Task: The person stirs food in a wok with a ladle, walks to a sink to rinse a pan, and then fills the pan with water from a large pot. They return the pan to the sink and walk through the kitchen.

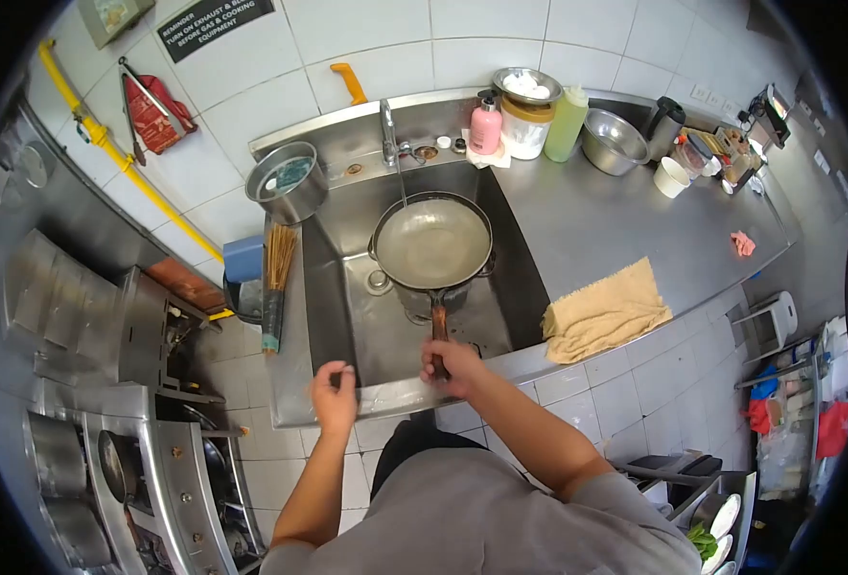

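My right hand [453, 367] grips the wooden handle of a wok [435, 241], which sits over the steel sink [342, 316] under the faucet [388, 134]. A thin stream of water runs into it, and cloudy liquid covers its inside. Beneath the wok, a metal pot [424, 303] shows in part in the sink. My left hand [336, 393] is at the sink's front edge, apart from the wok, with its fingers curled; whether it holds anything is hard to see.
A bamboo brush [278, 264] and a steel pot [287, 184] stand left of the sink. On the right counter are a tan cloth [606, 311], a pink bottle [486, 126], a green bottle [566, 125], a steel bowl [615, 141] and a white cup [671, 178].
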Demonstrator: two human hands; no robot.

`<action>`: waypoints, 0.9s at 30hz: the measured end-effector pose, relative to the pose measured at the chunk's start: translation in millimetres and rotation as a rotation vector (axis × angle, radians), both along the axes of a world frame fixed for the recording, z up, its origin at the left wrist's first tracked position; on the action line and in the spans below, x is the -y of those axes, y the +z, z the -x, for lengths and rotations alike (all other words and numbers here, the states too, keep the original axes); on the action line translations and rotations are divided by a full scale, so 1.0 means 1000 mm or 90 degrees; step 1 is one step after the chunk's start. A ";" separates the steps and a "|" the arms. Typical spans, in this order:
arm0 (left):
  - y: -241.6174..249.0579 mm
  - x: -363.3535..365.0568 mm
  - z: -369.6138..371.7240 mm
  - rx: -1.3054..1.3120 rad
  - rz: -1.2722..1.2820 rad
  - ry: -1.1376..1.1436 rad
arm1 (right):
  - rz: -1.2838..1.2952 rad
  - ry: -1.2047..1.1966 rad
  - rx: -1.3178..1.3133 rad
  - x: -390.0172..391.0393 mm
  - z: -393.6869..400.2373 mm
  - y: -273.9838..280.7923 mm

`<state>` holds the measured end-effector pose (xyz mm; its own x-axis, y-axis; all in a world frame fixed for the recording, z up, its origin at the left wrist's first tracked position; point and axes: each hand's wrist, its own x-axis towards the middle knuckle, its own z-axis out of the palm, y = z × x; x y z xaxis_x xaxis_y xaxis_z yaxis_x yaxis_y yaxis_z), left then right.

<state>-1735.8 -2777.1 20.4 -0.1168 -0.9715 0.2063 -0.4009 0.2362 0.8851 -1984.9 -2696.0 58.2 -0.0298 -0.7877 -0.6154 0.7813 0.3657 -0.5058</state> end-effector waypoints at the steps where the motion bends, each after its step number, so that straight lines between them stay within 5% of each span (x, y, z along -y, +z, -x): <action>1: -0.004 0.005 0.017 -0.170 -0.108 -0.031 | -0.023 0.003 0.103 0.000 -0.001 -0.007; 4: 0.015 0.027 0.084 -0.174 -0.329 -0.259 | -0.085 -0.026 0.154 0.004 -0.009 0.006; 6: 0.029 0.058 0.117 -0.357 -0.905 -0.492 | -0.025 -0.041 0.166 0.002 -0.009 0.008; 9: 0.055 0.057 0.174 -0.417 -1.041 -0.506 | 0.072 -0.058 0.258 0.004 -0.010 -0.012; 11: 0.041 0.065 0.177 -0.472 -1.050 -0.578 | 0.175 -0.050 0.412 0.006 -0.006 -0.009; 18: 0.040 0.084 0.171 -0.485 -1.043 -0.674 | 0.146 -0.064 0.375 0.025 -0.015 0.039; 27: 0.135 0.079 0.109 -0.524 -0.908 -0.721 | 0.140 -0.019 0.249 0.019 -0.076 0.119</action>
<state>-1845.1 -2856.3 155.0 -0.9813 -0.0207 -0.1916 -0.0774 -0.8682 0.4902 -1908.9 -2714.6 177.3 0.1472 -0.9034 -0.4028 0.9380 0.2568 -0.2330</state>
